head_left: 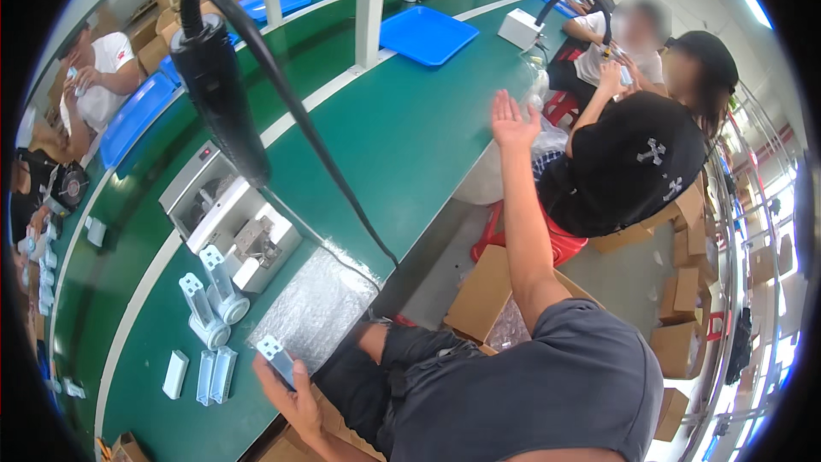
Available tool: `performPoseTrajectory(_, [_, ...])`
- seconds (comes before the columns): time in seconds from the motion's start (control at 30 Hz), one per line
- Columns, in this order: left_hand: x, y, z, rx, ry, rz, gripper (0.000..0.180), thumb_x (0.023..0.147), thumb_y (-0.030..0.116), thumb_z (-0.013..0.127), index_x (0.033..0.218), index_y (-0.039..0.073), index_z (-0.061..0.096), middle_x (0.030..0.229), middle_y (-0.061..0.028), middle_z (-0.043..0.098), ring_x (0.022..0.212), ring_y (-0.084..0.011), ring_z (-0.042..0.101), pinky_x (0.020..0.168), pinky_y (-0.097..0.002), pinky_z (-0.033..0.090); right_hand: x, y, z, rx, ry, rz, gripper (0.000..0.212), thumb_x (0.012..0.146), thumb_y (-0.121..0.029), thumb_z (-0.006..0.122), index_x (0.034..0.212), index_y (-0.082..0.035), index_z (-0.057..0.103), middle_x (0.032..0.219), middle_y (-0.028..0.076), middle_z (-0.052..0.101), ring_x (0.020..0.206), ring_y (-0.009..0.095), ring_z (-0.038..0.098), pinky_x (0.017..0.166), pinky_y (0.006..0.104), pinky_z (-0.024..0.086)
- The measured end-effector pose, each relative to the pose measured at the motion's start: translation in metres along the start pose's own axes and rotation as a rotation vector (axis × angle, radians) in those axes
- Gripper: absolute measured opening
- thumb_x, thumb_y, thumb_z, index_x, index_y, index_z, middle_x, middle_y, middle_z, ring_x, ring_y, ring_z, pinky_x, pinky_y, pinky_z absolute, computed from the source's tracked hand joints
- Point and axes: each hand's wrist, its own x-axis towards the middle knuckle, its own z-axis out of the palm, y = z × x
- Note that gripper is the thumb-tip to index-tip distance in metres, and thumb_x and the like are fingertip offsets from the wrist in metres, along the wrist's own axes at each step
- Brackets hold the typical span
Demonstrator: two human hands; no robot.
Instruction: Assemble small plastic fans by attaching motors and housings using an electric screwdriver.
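My left hand [295,392] is closed around a light-blue plastic housing [275,354] with a greyish side and small holes at its end. It holds this piece at the bench edge, beside a bubble-wrap sheet [318,298]. My right hand [516,122] is stretched out far from it, palm showing, fingers extended and nothing in it. On the green bench [376,197] stand two similar light-blue units with round bases [229,306]. Near them lie a pair of open light-blue shells [216,376] and a white-blue piece [175,375].
A white machine [244,231] stands behind the parts, below a black lamp [218,90] with a bent neck. A blue tray [428,36] lies farther along, near a white post [369,8]. Co-workers sit right and left. A cardboard box [483,299] is beside me.
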Motion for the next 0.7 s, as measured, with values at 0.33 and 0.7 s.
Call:
performPoseTrajectory(0.33, [0.033, 0.038, 0.005, -0.338, 0.121, 0.035, 0.053, 0.099, 0.010, 0.063, 0.145, -0.005, 0.043, 0.112, -0.0125, 0.058, 0.096, -0.0178, 0.059, 0.077, -0.0331, 0.054, -0.203, 0.081, 0.088, -0.383, -1.301, 0.756, 0.048, 0.100, -0.027, 0.062, 0.134, 0.007, 0.055, 0.125, 0.024, 0.065, 0.117, 0.036, 0.062, 0.099, 0.0463, 0.053])
performPoseTrajectory(0.7, [0.034, 0.026, 0.026, -0.135, 0.011, -0.093, 0.042, 0.092, 0.000, 0.070, 0.133, -0.002, 0.060, 0.124, -0.0091, 0.067, 0.112, -0.0192, 0.064, 0.103, -0.0339, 0.047, -0.282, 0.234, 0.121, -1.096, -1.064, -0.404, 0.063, 0.091, -0.016, 0.080, 0.139, 0.004, 0.046, 0.133, 0.018, 0.059, 0.112, 0.025, 0.061, 0.096, 0.0387, 0.052])
